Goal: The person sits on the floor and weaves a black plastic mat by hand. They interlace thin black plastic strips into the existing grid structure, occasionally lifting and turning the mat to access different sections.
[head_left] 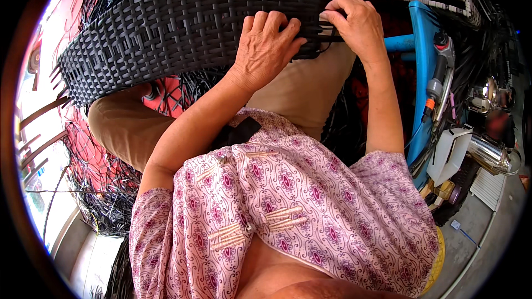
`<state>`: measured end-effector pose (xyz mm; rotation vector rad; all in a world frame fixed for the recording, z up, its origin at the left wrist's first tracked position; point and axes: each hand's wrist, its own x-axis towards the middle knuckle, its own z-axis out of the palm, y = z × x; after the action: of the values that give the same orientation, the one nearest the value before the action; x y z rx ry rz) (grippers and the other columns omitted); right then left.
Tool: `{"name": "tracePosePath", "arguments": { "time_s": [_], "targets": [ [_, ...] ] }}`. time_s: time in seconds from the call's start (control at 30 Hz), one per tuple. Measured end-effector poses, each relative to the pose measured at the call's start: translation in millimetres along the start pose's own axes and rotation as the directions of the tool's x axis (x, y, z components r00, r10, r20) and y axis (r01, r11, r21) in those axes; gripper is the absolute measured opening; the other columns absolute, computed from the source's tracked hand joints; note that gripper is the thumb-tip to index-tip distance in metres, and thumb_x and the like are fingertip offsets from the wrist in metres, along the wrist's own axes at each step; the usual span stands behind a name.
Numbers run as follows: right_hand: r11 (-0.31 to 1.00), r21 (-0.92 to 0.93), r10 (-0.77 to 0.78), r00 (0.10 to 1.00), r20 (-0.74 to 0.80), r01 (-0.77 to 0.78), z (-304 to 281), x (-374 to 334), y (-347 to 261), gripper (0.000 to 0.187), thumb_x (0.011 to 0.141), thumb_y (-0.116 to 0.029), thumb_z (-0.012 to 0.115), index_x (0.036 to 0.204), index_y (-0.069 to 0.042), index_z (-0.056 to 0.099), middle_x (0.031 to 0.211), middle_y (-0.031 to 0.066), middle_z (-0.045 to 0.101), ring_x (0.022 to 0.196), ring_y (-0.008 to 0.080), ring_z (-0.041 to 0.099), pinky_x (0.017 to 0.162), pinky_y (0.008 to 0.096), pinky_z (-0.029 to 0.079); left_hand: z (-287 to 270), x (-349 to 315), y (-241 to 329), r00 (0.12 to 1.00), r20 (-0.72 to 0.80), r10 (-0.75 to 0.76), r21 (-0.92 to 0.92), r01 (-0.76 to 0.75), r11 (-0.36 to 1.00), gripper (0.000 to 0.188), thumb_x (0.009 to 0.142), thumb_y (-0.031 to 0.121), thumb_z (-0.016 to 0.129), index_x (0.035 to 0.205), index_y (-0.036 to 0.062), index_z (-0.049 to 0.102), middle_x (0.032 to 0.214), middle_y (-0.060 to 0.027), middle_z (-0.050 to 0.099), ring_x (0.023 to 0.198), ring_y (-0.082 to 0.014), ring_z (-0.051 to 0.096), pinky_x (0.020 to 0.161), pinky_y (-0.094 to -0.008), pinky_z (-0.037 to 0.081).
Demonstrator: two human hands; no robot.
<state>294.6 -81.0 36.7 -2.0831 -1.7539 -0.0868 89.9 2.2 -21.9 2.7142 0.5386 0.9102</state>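
Txt, nos., signs — none legible in pic.

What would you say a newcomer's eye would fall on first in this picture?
Probably the black woven panel, which sweeps across the upper left and centre, with the left hand on its weave and the right hand near its right end. Next come the pink patterned shirt in the lower middle and the bright blue frame at right.

The woven panel [166,27] is showing ridged, satiny plastic; the silvery canister [490,153] is gleaming like smooth metal.
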Motion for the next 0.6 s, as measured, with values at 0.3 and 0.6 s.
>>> {"name": "tracePosePath", "arguments": {
  "time_s": [0.3, 0.6],
  "targets": [
    [0.908, 0.317, 0.222, 0.957, 0.189, -0.273, 3, 9, 16, 0.020, 0.082, -0.024, 0.076, 0.089, -0.005, 0.074, 0.078, 0.0087, 0.072, 0.071, 0.0219, 0.068, 0.068, 0.0330, 0.051, -1, -3, -1, 1.000, 0.005, 0.002, -0.012, -0.002, 1.000, 0.039, 0.085, 0.032, 0.074, 0.117, 0.0141, 0.063, 0.109, -0.0046, 0.053, 0.096, -0.0250, 0.050, 0.083, -0.0392, 0.040],
    [0.993, -0.118, 0.009, 0.992, -0.129, -0.025, -23, 6, -12, 0.022, 0.084, -0.029, 0.073, 0.091, -0.008, 0.076, 0.084, 0.0066, 0.072, 0.082, 0.0253, 0.066, 0.079, 0.0390, 0.049, 0, -3, 0, 1.000, 0.008, -0.005, 0.037, 0.005, 0.999, 0.050, 0.086, 0.033, 0.073, 0.129, 0.0106, 0.060, 0.119, -0.0039, 0.055, 0.101, -0.0234, 0.052, 0.087, -0.0382, 0.040]
  ]
}}
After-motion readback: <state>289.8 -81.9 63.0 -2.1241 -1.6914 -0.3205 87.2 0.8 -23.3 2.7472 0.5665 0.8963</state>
